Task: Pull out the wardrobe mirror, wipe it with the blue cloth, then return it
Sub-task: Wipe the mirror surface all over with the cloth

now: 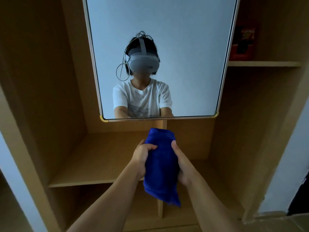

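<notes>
Both hands hold the blue cloth in front of the open wardrobe, just below the bottom edge of the mirror: the left hand has its grip wrapped over the cloth's upper left side, and the right hand has its grip pressed around the right side, so the 2 hands bunch it between them. The mirror stands turned face-on to the camera in front of the wardrobe's back panel, and the cloth is not touching the glass. The main risk, as I judge it, is that the cloth goes up as a thick wad, so only a small patch meets the glass and streaks are left; pushing hard on a panel that hangs from a pull-out fitting could also swing it or knock its frame against the shelf on the right. The loose lower corner of the cloth hangs free and could slip or drag. The cloth looks soft, deep blue and rumpled; the mirror is tall, with a slim pale frame and yellow bottom corners
</notes>
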Demonstrator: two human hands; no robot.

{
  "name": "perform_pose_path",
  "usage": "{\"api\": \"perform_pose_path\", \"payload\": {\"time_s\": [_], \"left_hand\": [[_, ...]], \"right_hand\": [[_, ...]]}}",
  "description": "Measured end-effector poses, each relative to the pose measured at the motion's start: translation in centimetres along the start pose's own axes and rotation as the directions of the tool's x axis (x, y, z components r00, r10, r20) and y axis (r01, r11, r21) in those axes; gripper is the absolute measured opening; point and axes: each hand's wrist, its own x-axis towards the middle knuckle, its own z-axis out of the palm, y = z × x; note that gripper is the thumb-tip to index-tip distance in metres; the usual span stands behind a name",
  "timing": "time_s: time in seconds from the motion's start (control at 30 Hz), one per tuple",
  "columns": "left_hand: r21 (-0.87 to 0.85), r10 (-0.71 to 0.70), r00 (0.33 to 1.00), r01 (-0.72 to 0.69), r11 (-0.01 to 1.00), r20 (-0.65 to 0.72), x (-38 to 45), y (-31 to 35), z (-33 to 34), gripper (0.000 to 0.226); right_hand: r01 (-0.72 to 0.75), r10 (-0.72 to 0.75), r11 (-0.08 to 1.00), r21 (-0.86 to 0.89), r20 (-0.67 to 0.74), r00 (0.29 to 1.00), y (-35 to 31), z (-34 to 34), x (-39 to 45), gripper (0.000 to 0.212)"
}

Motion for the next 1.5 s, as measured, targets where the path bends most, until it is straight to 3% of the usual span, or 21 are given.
{"api": "perform_pose_path", "payload": {"time_s": [0.03,0.1,0.23,0.3,0.37,0.47,0.67,0.8,0.93,1.03,1.1,1.17,1.23,1.3,1.37,1.4,1.5], "left_hand": [[0.007,-0.028,1.000,0.028,1.000,0.000,0.0,0.2,-0.3,0.052],[0.039,-0.046,0.998,0.045,0.998,0.032,-0.2,0.5,-0.3,0.047],[0.238,0.162,0.987,-0.157,0.959,0.001,0.6,1.3,-1.0,0.047],[0.201,0.267,0.952,-0.235,0.951,-0.148,0.6,1.7,-3.2,0.038],[0.035,0.307,0.877,-0.317,0.948,-0.370,0.5,2.9,-6.1,0.033],[-0.097,0.327,0.773,-0.445,0.890,-0.543,-0.2,6.6,-8.7,0.030],[-0.101,0.545,0.682,-0.664,0.741,-0.488,-2.9,14.3,-6.3,0.053],[-0.023,0.589,0.643,-0.685,0.728,-0.489,-3.0,15.5,-4.4,0.045],[0.113,0.689,0.579,-0.724,0.681,-0.436,-2.0,14.7,-4.2,0.040],[0.169,0.733,0.518,-0.754,0.635,-0.440,-1.6,14.9,-4.5,0.042],[0.185,0.747,0.495,-0.765,0.617,-0.443,-1.3,14.9,-4.4,0.044],[0.213,0.758,0.485,-0.763,0.610,-0.436,-1.2,14.8,-4.6,0.045],[0.234,0.778,0.484,-0.767,0.598,-0.401,-1.0,14.8,-5.1,0.045],[0.260,0.795,0.482,-0.768,0.585,-0.367,-0.9,14.9,-5.5,0.046],[0.278,0.797,0.487,-0.759,0.588,-0.356,-0.8,15.0,-5.6,0.044],[0.279,0.795,0.494,-0.755,0.593,-0.352,-0.8,15.1,-5.6,0.043],[0.287,0.782,0.517,-0.735,0.614,-0.347,-0.8,15.3,-5.5,0.042]], "right_hand": [[-0.081,0.079,0.997,0.008,0.125,0.989,0.0,-0.5,-0.4,0.068],[-0.125,0.128,0.992,-0.025,0.193,0.973,0.3,-0.4,-0.8,0.064],[-0.097,0.093,0.986,0.135,0.038,0.995,0.2,1.5,-0.7,0.046],[0.003,0.025,0.950,0.312,-0.086,0.996,-0.6,1.9,-0.5,0.035],[0.115,-0.046,0.896,0.429,-0.168,0.985,-1.9,2.1,-0.5,0.033],[0.179,-0.124,0.874,0.452,-0.148,0.981,-3.8,3.3,-0.9,0.030],[0.112,-0.084,0.824,0.555,-0.074,0.994,-4.6,8.3,-1.9,0.034],[0.101,-0.061,0.795,0.599,-0.087,0.994,-4.2,11.5,-2.0,0.042],[0.105,-0.074,0.863,0.494,-0.081,0.994,-3.6,13.0,-2.4,0.024],[0.162,-0.101,0.923,0.349,-0.187,0.977,-1.5,12.8,-2.7,0.033],[0.310,-0.203,0.918,0.248,-0.378,0.903,0.4,12.5,-3.0,0.048],[0.516,-0.360,0.839,0.172,-0.534,0.765,1.2,12.1,-3.7,0.062],[0.704,-0.551,0.710,0.010,-0.614,0.565,0.7,11.1,-4.0,0.067],[0.783,-0.727,0.558,-0.276,-0.618,0.300,-0.7,9.8,-3.6,0.064],[0.677,-0.844,0.425,-0.601,-0.534,0.056,-2.3,8.6,-2.6,0.058],[0.594,-0.878,0.384,-0.707,-0.479,-0.003,-3.0,8.3,-2.1,0.057],[0.371,-0.960,0.246,-0.895,-0.277,-0.032,-3.6,8.2,-0.6,0.055]]}}
